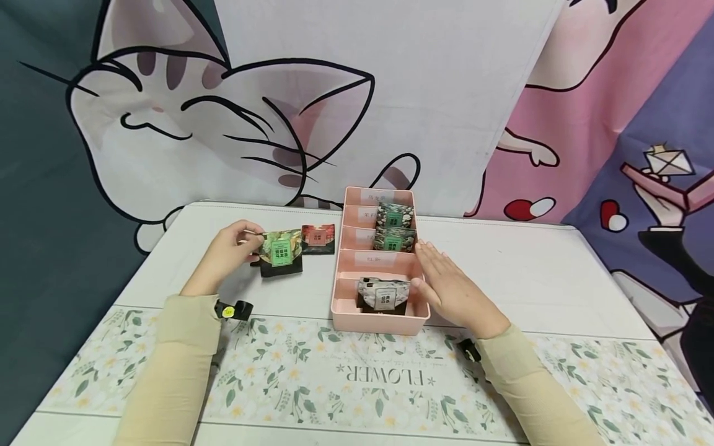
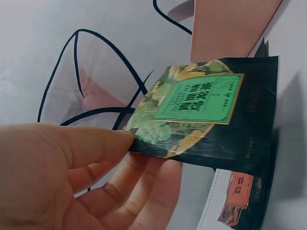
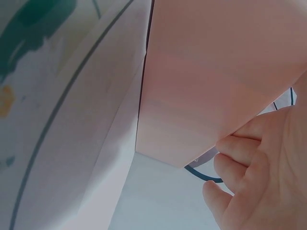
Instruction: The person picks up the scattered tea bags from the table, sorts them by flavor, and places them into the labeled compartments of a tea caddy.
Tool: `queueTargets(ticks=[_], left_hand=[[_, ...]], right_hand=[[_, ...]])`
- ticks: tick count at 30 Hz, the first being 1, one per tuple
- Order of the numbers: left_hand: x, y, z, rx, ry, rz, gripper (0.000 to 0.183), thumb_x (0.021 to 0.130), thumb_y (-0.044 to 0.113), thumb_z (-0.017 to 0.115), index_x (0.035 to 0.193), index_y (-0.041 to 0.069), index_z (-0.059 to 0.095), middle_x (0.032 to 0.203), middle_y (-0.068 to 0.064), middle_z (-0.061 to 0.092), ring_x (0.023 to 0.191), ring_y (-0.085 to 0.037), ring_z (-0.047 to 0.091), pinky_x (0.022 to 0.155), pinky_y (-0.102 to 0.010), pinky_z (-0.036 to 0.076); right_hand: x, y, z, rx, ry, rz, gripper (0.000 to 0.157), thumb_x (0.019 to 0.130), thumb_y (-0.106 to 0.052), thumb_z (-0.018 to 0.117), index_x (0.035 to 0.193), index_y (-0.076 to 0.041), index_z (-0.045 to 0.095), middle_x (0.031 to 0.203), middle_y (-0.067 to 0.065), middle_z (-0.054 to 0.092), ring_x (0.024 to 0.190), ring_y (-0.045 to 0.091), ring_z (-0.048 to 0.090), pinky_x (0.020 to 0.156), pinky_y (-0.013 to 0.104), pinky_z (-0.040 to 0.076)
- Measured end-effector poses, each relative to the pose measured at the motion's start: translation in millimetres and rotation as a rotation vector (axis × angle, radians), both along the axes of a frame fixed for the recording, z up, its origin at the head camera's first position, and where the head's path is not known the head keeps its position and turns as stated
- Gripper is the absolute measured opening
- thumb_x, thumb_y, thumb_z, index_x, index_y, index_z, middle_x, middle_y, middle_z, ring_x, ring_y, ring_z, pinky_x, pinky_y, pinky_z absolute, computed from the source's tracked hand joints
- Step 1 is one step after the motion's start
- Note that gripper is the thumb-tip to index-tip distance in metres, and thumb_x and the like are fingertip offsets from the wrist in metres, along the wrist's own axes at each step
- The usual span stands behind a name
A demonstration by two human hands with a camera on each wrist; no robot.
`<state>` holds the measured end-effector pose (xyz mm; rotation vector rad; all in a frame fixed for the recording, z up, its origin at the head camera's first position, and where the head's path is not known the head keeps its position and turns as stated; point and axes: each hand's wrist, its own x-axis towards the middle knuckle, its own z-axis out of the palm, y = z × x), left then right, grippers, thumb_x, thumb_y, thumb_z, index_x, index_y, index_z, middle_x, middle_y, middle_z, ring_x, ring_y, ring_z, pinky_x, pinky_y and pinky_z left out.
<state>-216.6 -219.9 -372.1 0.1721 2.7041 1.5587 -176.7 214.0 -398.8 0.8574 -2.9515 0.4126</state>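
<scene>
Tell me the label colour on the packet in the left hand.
The label is green, edged in gold; clearest in the left wrist view.

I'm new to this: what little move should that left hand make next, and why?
Probably lift the green-and-yellow packet rightward, over the pink box. The left hand has it pinched by one edge, other packets sit inside the box, and the right hand lies along the box's side, which should help steady it.

head: bright, even | left wrist: dimmer, soft shadow on tabletop (image 2: 293, 52) | right wrist: hazy, pale glare lower left
</scene>
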Motion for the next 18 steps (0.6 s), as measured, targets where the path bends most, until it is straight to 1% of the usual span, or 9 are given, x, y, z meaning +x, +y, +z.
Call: queueTargets(ticks=[3,7,9,11,13,16,18], left_hand=[[-1.6,5,-1.2,0.033,0.009,0.010,0.026,0.104,0.008,0.054,0.123,-0.009,0.057,0.110,-0.024,0.063,0.083,-0.011,0.064,0.079,-0.027,0.063],[-4.2,10,-0.6,0.037,0.044,0.034,0.025,0.104,0.008,0.054,0.122,-0.009,0.058,0.108,-0.023,0.063,0.079,-0.008,0.065,0.076,-0.022,0.062],[-5.9,13,0.0,0.034,0.060,0.045,0.026,0.104,0.009,0.054,0.122,-0.009,0.058,0.108,-0.023,0.063,0.077,-0.009,0.066,0.075,-0.022,0.062],[-8.0,16,0.9,0.024,0.076,0.062,0.026,0.104,0.010,0.054,0.122,-0.008,0.059,0.108,-0.022,0.063,0.076,-0.013,0.067,0.073,-0.024,0.063],[-10.7,19,2.4,-0.004,0.104,0.085,0.026,0.104,0.012,0.054,0.122,-0.006,0.060,0.108,-0.022,0.065,0.078,-0.017,0.068,0.072,-0.023,0.061],[-16.1,27,6.9,-0.039,0.147,0.117,0.026,0.104,0.014,0.054,0.121,-0.004,0.062,0.109,-0.020,0.066,0.085,-0.026,0.067,0.068,-0.019,0.055],[-19.9,33,11.2,-0.043,0.165,0.132,0.026,0.104,0.014,0.054,0.121,-0.002,0.063,0.110,-0.019,0.066,0.088,-0.030,0.066,0.066,-0.017,0.052]], right_hand=[[1.3,2,0.7,0.002,0.001,-0.001,0.069,0.111,-0.041,0.036,0.160,0.004,0.018,0.166,0.020,0.018,0.154,0.036,0.014,0.126,0.055,0.016],[1.5,3,2.4,-0.001,-0.007,-0.009,0.070,0.111,-0.043,0.035,0.160,0.003,0.017,0.167,0.019,0.017,0.155,0.034,0.012,0.126,0.054,0.016],[1.3,2,2.9,-0.006,-0.011,-0.014,0.070,0.111,-0.043,0.036,0.161,0.002,0.017,0.167,0.018,0.017,0.155,0.033,0.012,0.126,0.053,0.015],[0.9,2,2.3,-0.009,-0.005,-0.012,0.070,0.111,-0.043,0.036,0.160,0.003,0.018,0.167,0.019,0.018,0.155,0.034,0.013,0.126,0.054,0.016],[0.7,2,1.0,-0.012,0.000,-0.011,0.070,0.111,-0.043,0.036,0.160,0.003,0.019,0.167,0.019,0.018,0.155,0.034,0.014,0.126,0.053,0.016],[0.4,2,-0.7,-0.018,0.016,0.000,0.069,0.111,-0.042,0.036,0.160,0.004,0.020,0.166,0.020,0.020,0.154,0.036,0.015,0.125,0.055,0.018],[0.6,1,-1.5,-0.024,0.021,0.002,0.069,0.111,-0.042,0.037,0.160,0.004,0.020,0.166,0.020,0.021,0.154,0.036,0.016,0.125,0.055,0.018]])
